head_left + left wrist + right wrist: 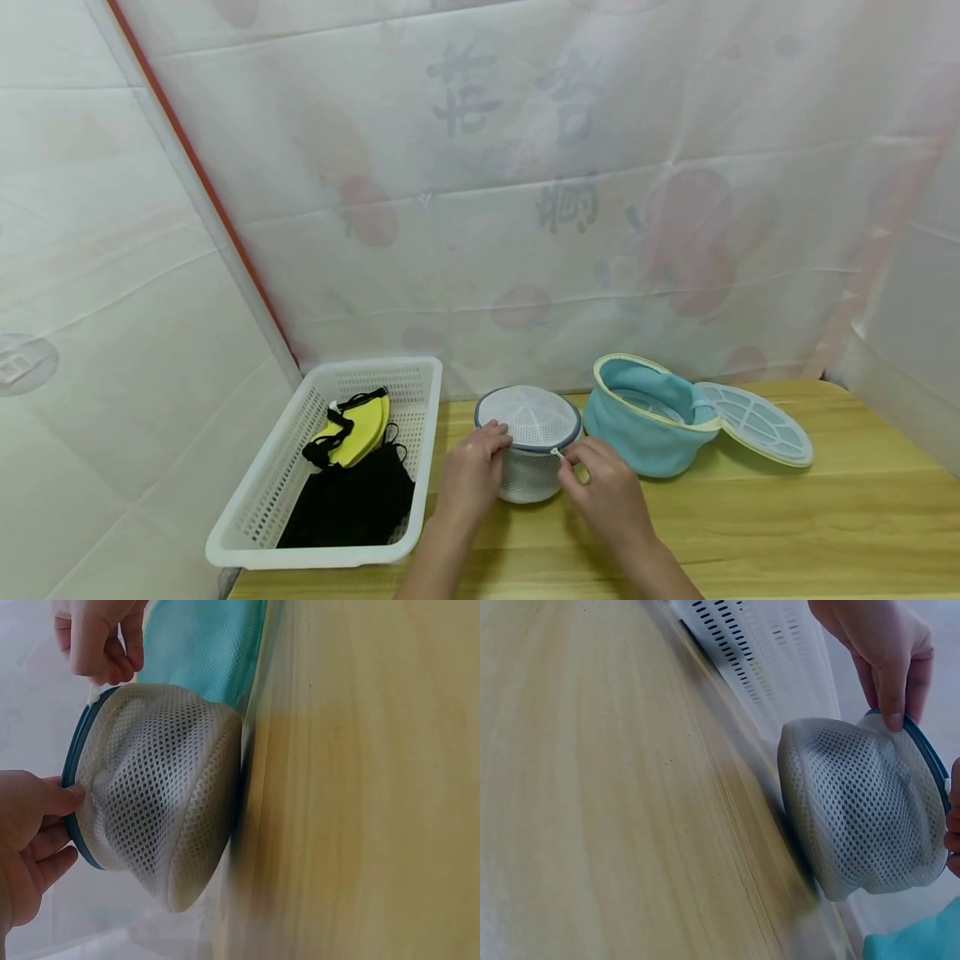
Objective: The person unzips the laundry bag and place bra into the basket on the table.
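Note:
A round white mesh laundry bag with a dark blue zipper rim stands upright on the table, its lid lying over the top. My left hand grips the rim on the left side, thumb against the mesh wall in the left wrist view, where the bag shows its honeycomb netting. With thumb and fingers my right hand pinches the small white zipper pull at the front right of the rim. In the right wrist view the right hand is mostly cut off at the edge.
To the right stands a blue round laundry bag, its lid flipped outward. A white plastic basket on the left holds a yellow item with black straps and black fabric. A white curtain hangs behind the wooden table.

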The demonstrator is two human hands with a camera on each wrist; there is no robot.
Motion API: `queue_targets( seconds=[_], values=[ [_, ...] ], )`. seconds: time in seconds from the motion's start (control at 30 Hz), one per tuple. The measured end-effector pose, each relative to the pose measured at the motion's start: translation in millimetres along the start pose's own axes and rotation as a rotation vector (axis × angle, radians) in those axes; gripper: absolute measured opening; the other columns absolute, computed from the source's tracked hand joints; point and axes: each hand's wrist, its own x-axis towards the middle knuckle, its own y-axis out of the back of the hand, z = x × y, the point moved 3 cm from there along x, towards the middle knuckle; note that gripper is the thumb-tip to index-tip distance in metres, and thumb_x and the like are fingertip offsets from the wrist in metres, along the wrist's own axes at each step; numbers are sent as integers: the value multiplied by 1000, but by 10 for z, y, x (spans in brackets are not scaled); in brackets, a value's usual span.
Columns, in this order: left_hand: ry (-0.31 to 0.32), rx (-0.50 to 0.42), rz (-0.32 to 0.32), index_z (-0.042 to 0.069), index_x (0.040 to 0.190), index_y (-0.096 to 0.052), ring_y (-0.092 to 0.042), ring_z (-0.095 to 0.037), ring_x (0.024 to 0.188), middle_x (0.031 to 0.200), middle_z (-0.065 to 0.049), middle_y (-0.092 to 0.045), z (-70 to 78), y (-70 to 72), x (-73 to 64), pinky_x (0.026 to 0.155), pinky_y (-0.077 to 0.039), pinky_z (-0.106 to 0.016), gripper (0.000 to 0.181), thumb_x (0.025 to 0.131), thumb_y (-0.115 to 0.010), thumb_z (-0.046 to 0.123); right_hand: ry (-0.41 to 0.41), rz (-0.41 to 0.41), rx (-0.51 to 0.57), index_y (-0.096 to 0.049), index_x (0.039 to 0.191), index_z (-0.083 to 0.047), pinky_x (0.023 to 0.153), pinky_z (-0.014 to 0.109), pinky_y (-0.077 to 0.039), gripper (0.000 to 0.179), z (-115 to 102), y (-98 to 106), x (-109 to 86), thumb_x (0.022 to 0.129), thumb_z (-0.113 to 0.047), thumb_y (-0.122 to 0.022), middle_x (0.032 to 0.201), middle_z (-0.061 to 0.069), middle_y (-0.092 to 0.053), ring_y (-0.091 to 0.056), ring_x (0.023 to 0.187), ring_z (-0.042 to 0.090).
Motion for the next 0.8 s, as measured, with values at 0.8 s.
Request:
queue_targets(
  seconds=[0.8],
  values=[
    [-210,125,-73,12,97,-78,-67,-16,114,116,0,-73,240,-46,-24,98,-54,-35,26,72,-86,11,102,-42,57,-65,71,-12,67,18,-52,11,-153,-92,-34,72,-2,-69,81,-5,-64,-59,76,8]
  ],
)
